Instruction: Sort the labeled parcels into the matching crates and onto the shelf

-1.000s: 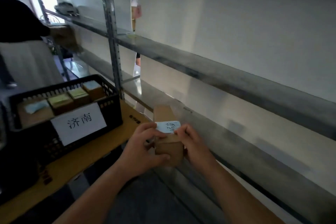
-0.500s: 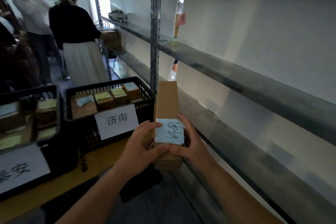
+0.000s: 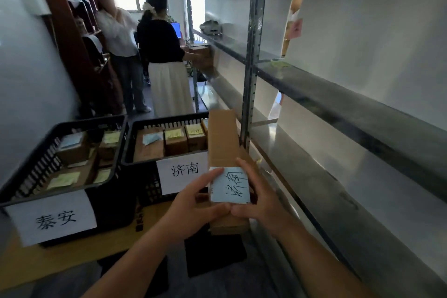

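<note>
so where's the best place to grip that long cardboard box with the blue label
Probably the near end of the long cardboard box, from its two long sides, as the left hand and right hand do now. It is narrow enough to clasp across, and this leaves the blue label mostly readable.

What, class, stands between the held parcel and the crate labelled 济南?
Nothing visible does. Both the left hand and the right hand hold the long parcel right beside the 济南 crate, whose open top already holds smaller boxes.
</note>
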Motion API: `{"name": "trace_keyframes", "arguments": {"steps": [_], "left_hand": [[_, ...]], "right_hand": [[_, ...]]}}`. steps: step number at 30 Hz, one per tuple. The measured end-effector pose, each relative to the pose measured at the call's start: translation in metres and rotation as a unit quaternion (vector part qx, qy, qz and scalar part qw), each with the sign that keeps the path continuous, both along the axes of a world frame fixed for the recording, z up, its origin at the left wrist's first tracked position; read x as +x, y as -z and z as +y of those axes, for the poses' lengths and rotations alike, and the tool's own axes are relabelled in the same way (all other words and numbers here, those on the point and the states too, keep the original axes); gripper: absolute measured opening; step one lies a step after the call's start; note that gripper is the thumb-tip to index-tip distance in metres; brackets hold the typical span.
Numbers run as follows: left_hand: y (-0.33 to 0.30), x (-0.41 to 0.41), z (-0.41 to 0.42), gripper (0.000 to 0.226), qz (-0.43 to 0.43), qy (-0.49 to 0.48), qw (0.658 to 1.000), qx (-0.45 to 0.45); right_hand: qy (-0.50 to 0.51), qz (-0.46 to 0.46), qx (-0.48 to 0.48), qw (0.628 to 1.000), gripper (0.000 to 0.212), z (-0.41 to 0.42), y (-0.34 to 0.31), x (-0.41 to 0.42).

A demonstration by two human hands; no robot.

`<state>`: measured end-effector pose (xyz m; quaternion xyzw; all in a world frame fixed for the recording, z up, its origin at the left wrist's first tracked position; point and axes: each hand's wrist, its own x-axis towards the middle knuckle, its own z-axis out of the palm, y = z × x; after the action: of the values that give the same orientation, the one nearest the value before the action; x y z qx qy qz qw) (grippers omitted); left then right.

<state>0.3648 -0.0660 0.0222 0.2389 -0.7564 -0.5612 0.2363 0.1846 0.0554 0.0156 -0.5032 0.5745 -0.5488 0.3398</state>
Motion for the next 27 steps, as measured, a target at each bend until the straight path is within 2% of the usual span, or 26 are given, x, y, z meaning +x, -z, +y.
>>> {"name": "trace_keyframes", "arguments": {"steps": [4,9,13,21,27], "left_hand": [[0.005,-0.006,-0.006,0.076,0.011,-0.041,0.999,0.032],[-0.003,0.001,-0.023,0.077,0.017,-0.075,0.995,0.064],[-0.010,0.008,-0.044,0.076,0.012,-0.091,0.993,0.079],[-0.009,0.021,-0.108,0.081,-0.019,-0.100,0.993,0.057],[-0.006,0.025,-0.181,0.091,-0.018,-0.102,0.993,0.050]], "right_hand": [[-0.041,0.044,0.023,0.998,0.101,-0.023,0.003,-0.018],[-0.116,0.037,0.072,0.990,0.102,-0.058,-0.002,-0.026],[-0.144,0.070,0.081,0.984,0.102,-0.089,-0.012,-0.025],[-0.171,0.115,0.102,0.973,0.106,-0.161,-0.012,-0.021],[-0.187,0.111,0.129,0.968,0.114,-0.235,-0.011,-0.022]]}}
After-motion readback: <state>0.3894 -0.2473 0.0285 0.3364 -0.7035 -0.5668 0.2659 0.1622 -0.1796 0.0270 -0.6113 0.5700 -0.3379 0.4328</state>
